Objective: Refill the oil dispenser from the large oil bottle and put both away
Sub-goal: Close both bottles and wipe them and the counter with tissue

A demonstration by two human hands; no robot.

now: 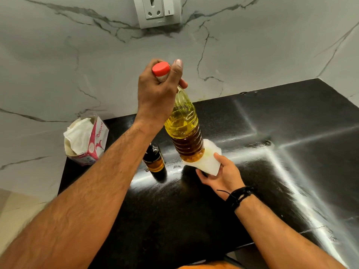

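Head view: left grip (157, 90) round oil bottle (184, 129) neck, right grip (219, 173) clutching tissue (208, 162) underneath.

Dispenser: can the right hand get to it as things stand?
Probably not yet: the right hand holds a tissue under the raised bottle, which hangs between it and the dispenser.

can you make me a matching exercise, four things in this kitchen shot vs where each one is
Things:
1. large oil bottle
2. oil dispenser
3. tissue box
4. folded tissue

Places:
a. pressed under the bottle's base by the right hand
b. standing on the black counter, untouched
c. gripped at the neck by the left hand
d. at the counter's left edge by the wall

Pairs: 1-c, 2-b, 3-d, 4-a
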